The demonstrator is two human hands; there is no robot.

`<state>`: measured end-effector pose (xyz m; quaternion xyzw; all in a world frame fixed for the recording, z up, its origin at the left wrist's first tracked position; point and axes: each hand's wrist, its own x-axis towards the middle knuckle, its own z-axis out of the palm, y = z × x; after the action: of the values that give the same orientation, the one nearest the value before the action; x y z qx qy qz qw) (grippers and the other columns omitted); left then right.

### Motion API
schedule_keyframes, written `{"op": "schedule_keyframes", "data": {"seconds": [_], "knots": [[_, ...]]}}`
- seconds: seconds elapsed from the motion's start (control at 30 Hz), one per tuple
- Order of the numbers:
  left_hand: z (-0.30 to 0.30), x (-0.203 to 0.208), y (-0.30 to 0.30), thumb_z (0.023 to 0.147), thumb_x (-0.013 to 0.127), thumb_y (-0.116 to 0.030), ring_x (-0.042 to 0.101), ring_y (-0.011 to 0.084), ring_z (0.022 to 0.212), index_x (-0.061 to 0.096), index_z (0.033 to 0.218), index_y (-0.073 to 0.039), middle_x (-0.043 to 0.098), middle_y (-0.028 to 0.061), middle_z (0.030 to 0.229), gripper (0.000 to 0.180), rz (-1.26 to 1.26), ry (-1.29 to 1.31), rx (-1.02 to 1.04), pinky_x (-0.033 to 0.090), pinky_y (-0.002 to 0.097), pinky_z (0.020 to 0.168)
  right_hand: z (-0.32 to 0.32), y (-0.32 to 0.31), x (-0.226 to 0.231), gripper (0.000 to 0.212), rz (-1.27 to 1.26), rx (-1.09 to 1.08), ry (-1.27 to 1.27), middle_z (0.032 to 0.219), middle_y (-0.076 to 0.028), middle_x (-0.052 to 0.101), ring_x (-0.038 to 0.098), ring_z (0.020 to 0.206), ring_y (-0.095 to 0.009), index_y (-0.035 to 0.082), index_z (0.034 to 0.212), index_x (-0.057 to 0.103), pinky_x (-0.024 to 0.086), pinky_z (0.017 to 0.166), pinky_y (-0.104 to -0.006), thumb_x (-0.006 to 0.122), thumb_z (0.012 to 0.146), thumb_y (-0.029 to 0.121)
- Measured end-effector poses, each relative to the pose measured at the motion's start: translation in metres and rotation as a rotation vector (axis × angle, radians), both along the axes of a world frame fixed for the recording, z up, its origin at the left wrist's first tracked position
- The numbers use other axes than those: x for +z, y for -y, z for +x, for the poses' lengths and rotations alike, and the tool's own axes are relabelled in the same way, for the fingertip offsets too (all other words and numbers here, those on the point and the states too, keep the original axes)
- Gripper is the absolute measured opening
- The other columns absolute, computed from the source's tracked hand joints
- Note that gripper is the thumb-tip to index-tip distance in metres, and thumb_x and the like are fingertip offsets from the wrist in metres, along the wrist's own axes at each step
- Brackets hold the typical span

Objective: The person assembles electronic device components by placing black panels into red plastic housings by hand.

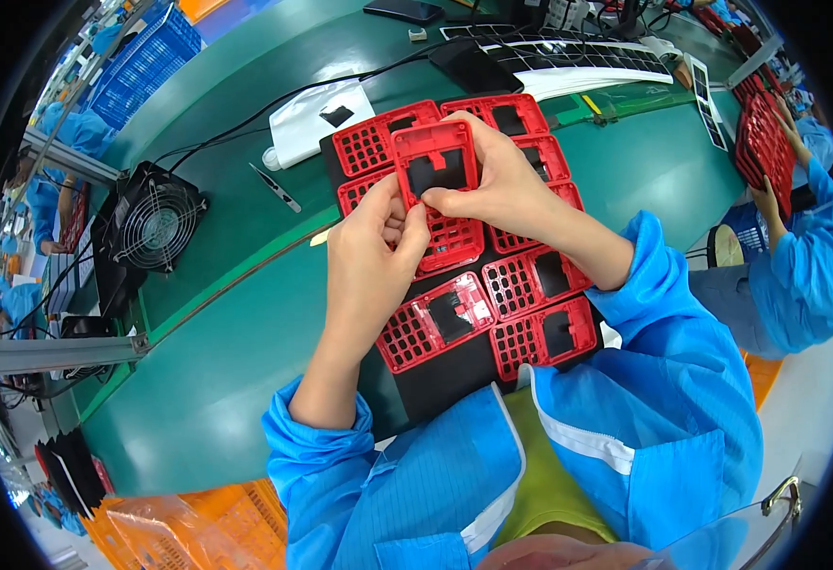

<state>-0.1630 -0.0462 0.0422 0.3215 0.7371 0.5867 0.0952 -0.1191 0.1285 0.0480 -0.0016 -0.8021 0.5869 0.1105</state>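
1. L hand (pixel 371 249): fingers curled onto the lower left edge of a red plastic frame (pixel 437 195), thumb pressed on its front. Grasping it.
2. R hand (pixel 500 185): comes over from the right, thumb & forefinger pinched at the black square patch (pixel 438 172) in the frame's upper half; rest of the fingers wrap the frame's right side. Also gripping the frame.
3. Frame is held up between both hands, tilted a bit, just above a black mat (pixel 450 372) on the green table (pixel 208 380). Upper half has a window w/ the black patch, lower half is a grid of small holes.
4. On the mat: more red frames of the same kind (pixel 488 318), laid flat in rows, most w/ a black patch in place. They lie under & around the hands.
5. Left of the mat: tweezers (pixel 275 188) on the table, apart from the hands. Behind them a white bag (pixel 317 119) w/ a black square on it.
6. Far left: small black fan (pixel 153 223), cable running off toward the back.
7. Right edge: another person's hand (pixel 768 201), blue sleeve, holding a stack of red frames (pixel 766 142) on edge.
8. Both sleeves of the wearer are blue; orange crate (pixel 184 527) at lower left.
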Motion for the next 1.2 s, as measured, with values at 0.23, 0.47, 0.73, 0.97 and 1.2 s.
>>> {"op": "schedule_keyframes", "data": {"seconds": [0.23, 0.47, 0.73, 0.97, 1.2], "knots": [[0.001, -0.001, -0.001, 0.092, 0.056, -0.002, 0.055, 0.0015, 0.068, 0.057, 0.121, 0.004, 0.064, 0.0004, 0.080, 0.029, -0.023, 0.062, -0.032, 0.045, 0.0179, 0.060, -0.005, 0.001, -0.001, 0.044, -0.070, -0.007, -0.029, 0.102, -0.004, 0.062, 0.060, 0.092, -0.009, 0.003, 0.111, 0.051, 0.050, 0.081, -0.0262, 0.077, 0.076, 0.011], [0.001, -0.007, -0.002, 0.092, 0.057, -0.004, 0.055, 0.0040, 0.063, 0.057, 0.116, 0.004, 0.062, 0.0025, 0.075, 0.026, 0.036, 0.077, -0.012, 0.045, 0.0197, 0.057, -0.007, 0.002, -0.003, 0.042, -0.061, -0.025, -0.042, 0.103, -0.004, 0.064, 0.060, 0.093, -0.008, 0.003, 0.114, 0.052, 0.050, 0.082, -0.0254, 0.075, 0.080, 0.009], [-0.013, -0.024, -0.008, 0.093, 0.056, -0.005, 0.046, 0.0024, 0.055, 0.055, 0.105, 0.003, 0.055, -0.0001, 0.066, 0.014, 0.137, 0.073, 0.125, 0.037, 0.0205, 0.048, 0.006, 0.005, -0.013, 0.049, -0.335, 0.169, -0.035, 0.116, -0.006, 0.060, 0.061, 0.100, -0.011, 0.004, 0.125, 0.047, 0.049, 0.088, -0.0264, 0.070, 0.083, 0.002], [-0.006, -0.018, -0.011, 0.094, 0.055, -0.006, 0.044, 0.0012, 0.056, 0.055, 0.104, 0.003, 0.054, -0.0011, 0.066, 0.013, 0.192, 0.087, 0.128, 0.035, 0.0196, 0.048, 0.012, 0.006, -0.020, 0.053, -0.436, 0.030, -0.051, 0.113, -0.008, 0.062, 0.062, 0.100, -0.013, 0.003, 0.128, 0.044, 0.051, 0.087, -0.0272, 0.068, 0.081, -0.004], [-0.002, -0.015, -0.007, 0.097, 0.053, -0.007, 0.046, 0.0004, 0.060, 0.054, 0.107, 0.002, 0.056, -0.0012, 0.072, 0.014, 0.263, 0.127, 0.056, 0.036, 0.0176, 0.051, 0.015, 0.006, -0.012, 0.061, -0.650, 0.115, 0.051, 0.117, -0.011, 0.062, 0.060, 0.107, -0.016, 0.001, 0.130, 0.044, 0.050, 0.092, -0.0295, 0.068, 0.074, -0.007]]}}
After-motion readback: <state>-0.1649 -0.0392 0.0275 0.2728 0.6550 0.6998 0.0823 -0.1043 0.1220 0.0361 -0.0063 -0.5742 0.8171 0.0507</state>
